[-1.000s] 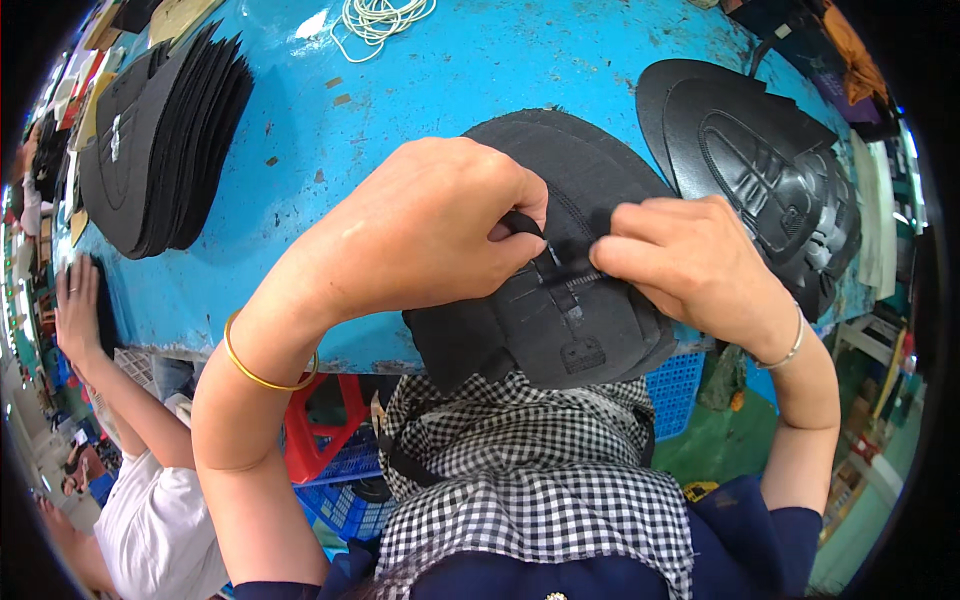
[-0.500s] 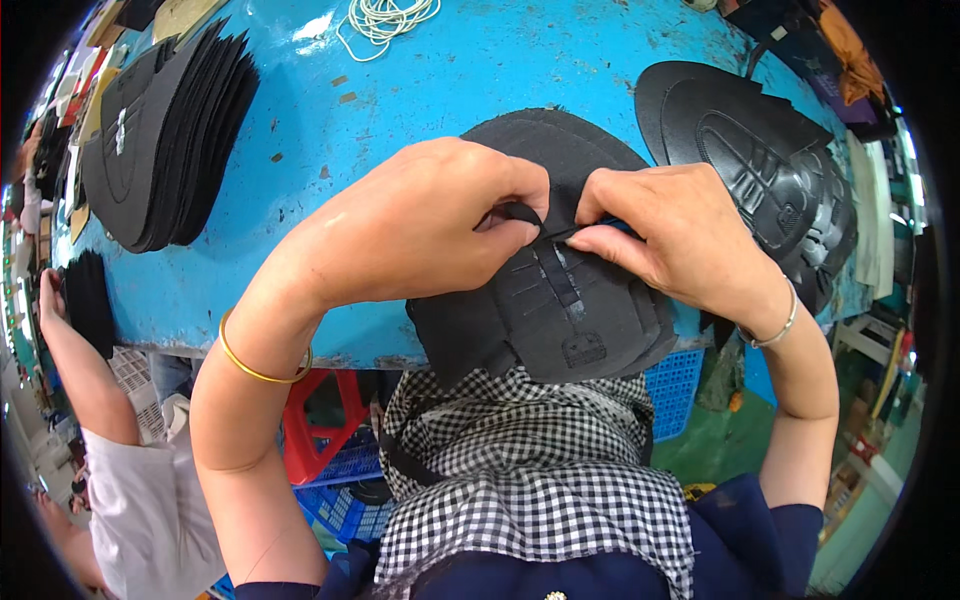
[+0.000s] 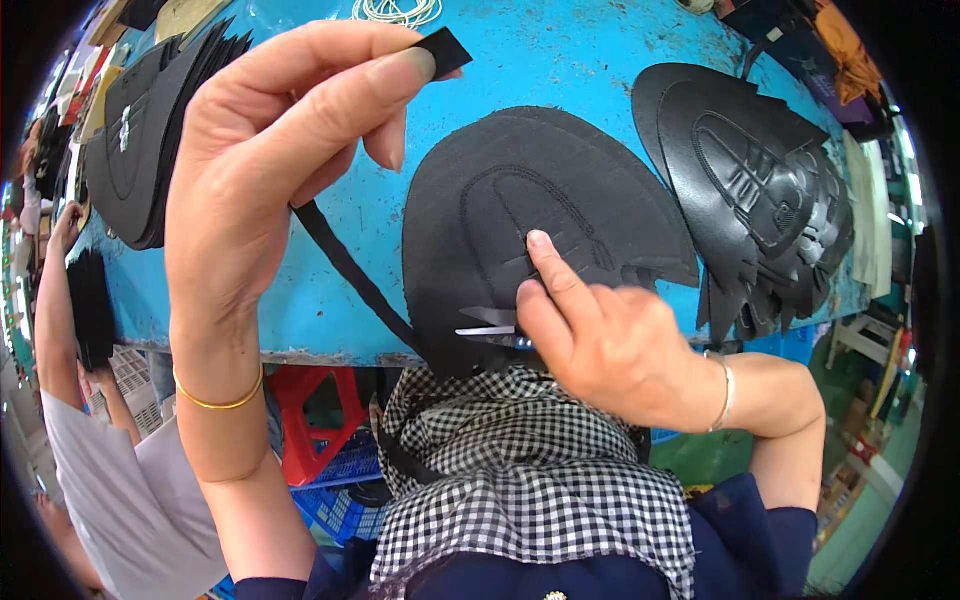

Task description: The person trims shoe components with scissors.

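Note:
My left hand (image 3: 270, 150) is raised over the blue table, pinching a narrow black strip (image 3: 350, 270) between thumb and fingers. One short end sticks out past the fingertips. The rest hangs behind the hand and runs down to the near edge of a black shoe-upper piece (image 3: 540, 140). That piece lies in front of me with curved stitching lines on it. Over it, my right hand (image 3: 630, 340) holds small thread snips (image 3: 487, 331), blades pointing left, the handle mostly hidden in the palm. Its index finger stretches onto the stitched middle of the piece.
A thick stack of black upper pieces (image 3: 135, 190) stands at the left, partly behind my left hand. Glossy black uppers (image 3: 690, 110) overlap at the right. White cord (image 3: 395, 8) lies at the far edge. Another person's arm (image 3: 58, 330) is at the left. Below stands a red stool (image 3: 295, 440).
My left hand has lifted up and left with the strip. My right hand has moved down, and snips now show in it. The upper piece has turned and lies flatter.

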`<state>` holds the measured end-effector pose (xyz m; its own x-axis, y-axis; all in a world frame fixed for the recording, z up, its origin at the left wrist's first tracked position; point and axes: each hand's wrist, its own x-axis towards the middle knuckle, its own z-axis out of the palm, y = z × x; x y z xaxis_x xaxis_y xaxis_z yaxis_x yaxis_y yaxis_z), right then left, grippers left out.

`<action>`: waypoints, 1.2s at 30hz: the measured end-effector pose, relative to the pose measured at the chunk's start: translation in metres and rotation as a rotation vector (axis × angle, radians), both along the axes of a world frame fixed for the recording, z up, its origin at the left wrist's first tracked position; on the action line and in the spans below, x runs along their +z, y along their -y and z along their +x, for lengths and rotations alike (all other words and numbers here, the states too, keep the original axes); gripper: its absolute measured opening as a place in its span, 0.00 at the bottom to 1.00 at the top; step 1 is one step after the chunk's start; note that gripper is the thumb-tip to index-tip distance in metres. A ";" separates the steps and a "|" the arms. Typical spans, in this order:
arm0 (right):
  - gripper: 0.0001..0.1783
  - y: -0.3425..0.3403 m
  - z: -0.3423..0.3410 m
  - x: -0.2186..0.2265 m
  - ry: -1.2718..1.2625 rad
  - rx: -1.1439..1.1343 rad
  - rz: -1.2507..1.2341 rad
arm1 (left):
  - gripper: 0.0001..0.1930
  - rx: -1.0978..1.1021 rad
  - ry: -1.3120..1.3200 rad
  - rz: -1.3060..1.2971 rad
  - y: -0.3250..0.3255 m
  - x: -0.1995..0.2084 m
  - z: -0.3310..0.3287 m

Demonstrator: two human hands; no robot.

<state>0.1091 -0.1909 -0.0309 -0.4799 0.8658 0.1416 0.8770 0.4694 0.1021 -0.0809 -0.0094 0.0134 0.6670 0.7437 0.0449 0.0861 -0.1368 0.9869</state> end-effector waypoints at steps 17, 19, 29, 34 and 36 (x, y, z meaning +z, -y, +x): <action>0.16 0.067 0.210 0.020 -1.400 -0.938 0.182 | 0.06 -0.587 -0.431 0.241 0.026 -0.037 0.046; 0.17 0.061 0.185 0.020 -1.248 -0.844 -0.031 | 0.05 -0.598 -0.494 0.242 0.025 -0.040 0.048; 0.10 -0.030 0.079 0.012 -0.519 0.073 -0.371 | 0.09 -0.514 -0.486 0.437 0.031 -0.047 0.047; 0.10 -0.039 0.076 0.015 -0.283 0.157 -0.411 | 0.09 -0.449 -0.500 0.478 0.018 -0.046 0.037; 0.10 -0.047 0.083 0.013 -0.454 0.260 -0.541 | 0.09 -0.470 -0.534 0.427 0.018 -0.040 0.037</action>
<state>0.1920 -0.1439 -0.0178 -0.6741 0.7376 -0.0390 0.6321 0.5487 -0.5471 -0.0435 -0.0276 -0.0269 0.9156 0.3731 -0.1502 0.3686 -0.6289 0.6846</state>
